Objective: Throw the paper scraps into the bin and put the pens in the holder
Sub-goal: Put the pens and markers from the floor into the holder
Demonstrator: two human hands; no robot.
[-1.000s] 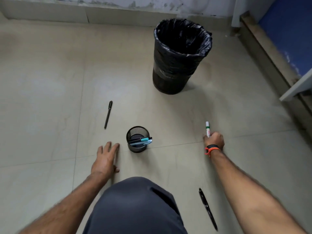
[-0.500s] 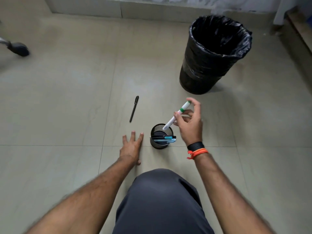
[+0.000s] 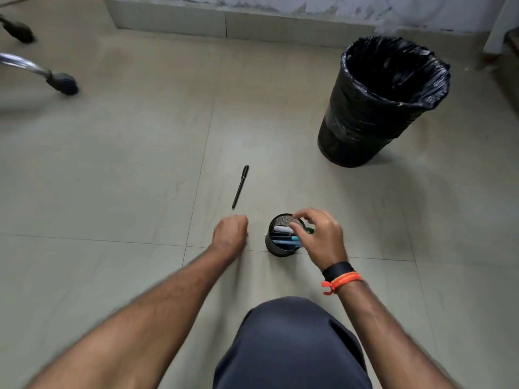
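While right hand (image 3: pixel 323 237) pinches white marker (image 3: pixel 280 229) in holder (image 3: pixel 276 249) | label unreadable

Worn: black band (image 3: pixel 337 270), orange thread (image 3: pixel 345 279) — grey trousers (image 3: pixel 292 349).

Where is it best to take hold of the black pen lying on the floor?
Probably at mid-barrel, from above: the black pen lies flat and free on the floor, so thumb and finger can pinch across its thin body. The left hand is nearest.

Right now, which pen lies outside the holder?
The black pen lying on the floor tiles; the others, even the white marker in the right hand, sit in the mesh holder.
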